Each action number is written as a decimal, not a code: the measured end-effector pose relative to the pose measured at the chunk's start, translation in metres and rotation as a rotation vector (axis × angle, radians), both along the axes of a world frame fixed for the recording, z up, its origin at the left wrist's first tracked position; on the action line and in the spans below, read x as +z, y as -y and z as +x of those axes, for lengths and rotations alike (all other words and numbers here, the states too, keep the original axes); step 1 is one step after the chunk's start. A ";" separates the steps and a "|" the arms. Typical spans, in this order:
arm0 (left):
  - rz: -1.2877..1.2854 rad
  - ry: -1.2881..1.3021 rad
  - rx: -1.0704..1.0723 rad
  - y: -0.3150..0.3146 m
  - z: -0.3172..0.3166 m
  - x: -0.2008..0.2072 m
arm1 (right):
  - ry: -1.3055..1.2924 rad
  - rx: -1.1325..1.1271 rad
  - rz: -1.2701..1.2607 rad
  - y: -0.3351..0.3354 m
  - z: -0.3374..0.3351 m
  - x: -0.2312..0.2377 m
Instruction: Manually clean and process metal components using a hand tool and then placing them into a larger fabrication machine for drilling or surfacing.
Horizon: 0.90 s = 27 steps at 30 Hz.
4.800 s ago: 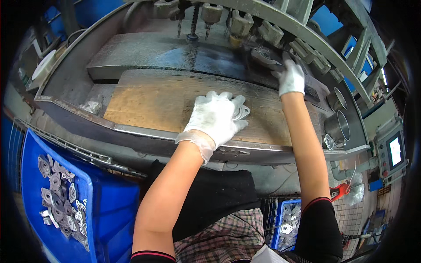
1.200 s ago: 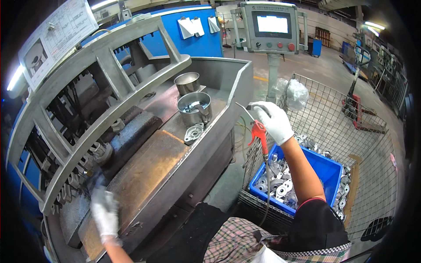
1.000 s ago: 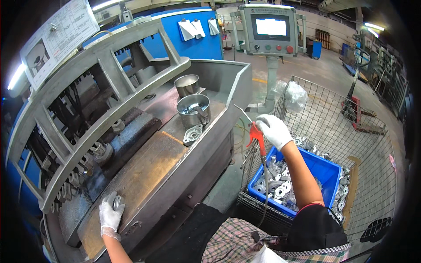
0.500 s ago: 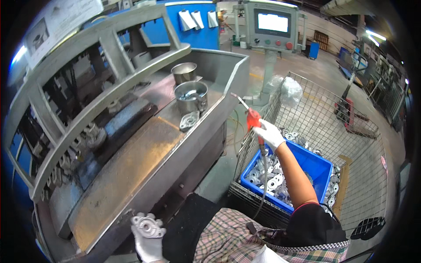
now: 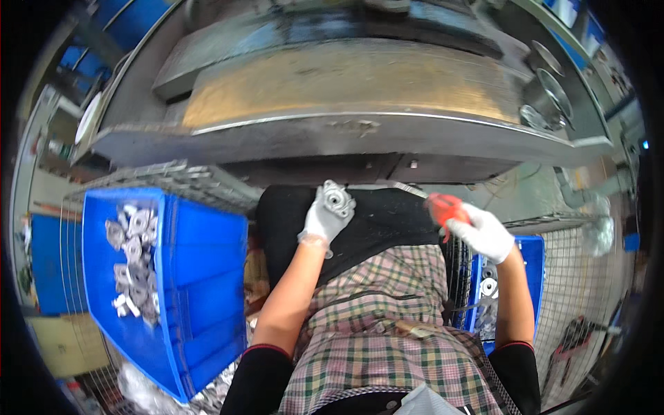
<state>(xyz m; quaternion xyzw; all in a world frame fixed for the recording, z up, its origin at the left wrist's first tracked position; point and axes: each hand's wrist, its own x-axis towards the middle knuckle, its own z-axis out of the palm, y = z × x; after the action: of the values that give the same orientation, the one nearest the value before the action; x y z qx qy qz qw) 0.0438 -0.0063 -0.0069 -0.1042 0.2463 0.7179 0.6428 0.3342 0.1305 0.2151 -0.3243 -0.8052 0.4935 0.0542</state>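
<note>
Over my lap, my gloved left hand [image 5: 324,221] is closed on a grey cast metal flange [image 5: 337,198] with a round hole in its middle. The flange faces up, its rim gripped by the fingers. To its right, my gloved right hand [image 5: 490,237] is wrapped round a red air blow gun [image 5: 444,209]. The gun's thin metal nozzle [image 5: 408,188] points left toward the flange and stands apart from it. Motion blurs the gun slightly. Part of its handle is hidden in the hand.
A steel machine bed [image 5: 346,138] runs across in front, with metal cups [image 5: 544,97] at its right end. A blue bin [image 5: 200,277] of metal parts stands on my left, another blue bin [image 5: 532,277] on my right. Wire cages [image 5: 574,290] surround them.
The view has swung left and down. My left hand has brought the flange over my lap. My right hand has moved the blow gun from above the right bin toward the flange.
</note>
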 end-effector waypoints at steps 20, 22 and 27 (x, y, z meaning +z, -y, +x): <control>-0.308 -2.599 -0.868 -0.004 -0.003 -0.036 | 0.654 0.333 0.337 0.038 -0.104 -0.034; -0.430 -2.926 -1.096 -0.001 -0.001 -0.015 | 0.641 0.344 0.352 0.039 -0.107 -0.033; -0.512 -2.940 -1.023 0.007 -0.006 -0.031 | 0.641 0.378 0.342 0.043 -0.115 -0.029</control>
<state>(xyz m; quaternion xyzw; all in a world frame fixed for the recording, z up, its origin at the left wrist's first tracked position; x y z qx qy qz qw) 0.0375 -0.0134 -0.0383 -0.6453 -0.7477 0.1558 0.0178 0.2187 0.0870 0.1856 -0.2942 -0.8972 0.2277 -0.2382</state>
